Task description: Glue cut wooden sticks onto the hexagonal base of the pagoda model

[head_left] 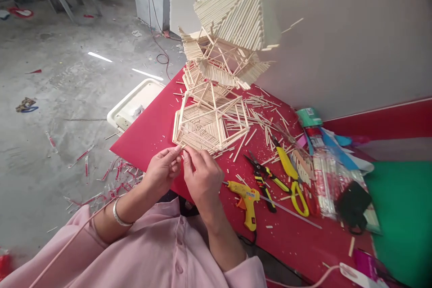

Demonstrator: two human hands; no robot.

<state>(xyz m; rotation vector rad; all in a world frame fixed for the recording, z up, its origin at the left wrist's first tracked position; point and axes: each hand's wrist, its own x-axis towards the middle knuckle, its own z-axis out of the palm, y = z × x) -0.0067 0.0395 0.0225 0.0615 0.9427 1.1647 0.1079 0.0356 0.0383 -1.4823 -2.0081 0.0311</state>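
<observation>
A model tower of thin wooden sticks [229, 18] rises from the red tabletop, with slatted roofs above an open frame and a six-sided slatted base [199, 126]. Just in front of the base's near edge, my left hand [164, 167] and my right hand [203, 175] meet fingertip to fingertip. Both are closed in a pinch. A pale bit of thin wooden stick [182, 146] shows between them, mostly covered by the fingers. Whether it touches the base I cannot tell.
Right of my hands lie a yellow glue gun [248, 200], black-and-yellow pliers [261, 180], a yellow-handled cutting tool [286, 162] and yellow-handled scissors [299, 200]. Loose sticks [259, 108] litter the red table [151, 117]. Plastic packets [327, 184] lie farther right. A wall stands behind the tower.
</observation>
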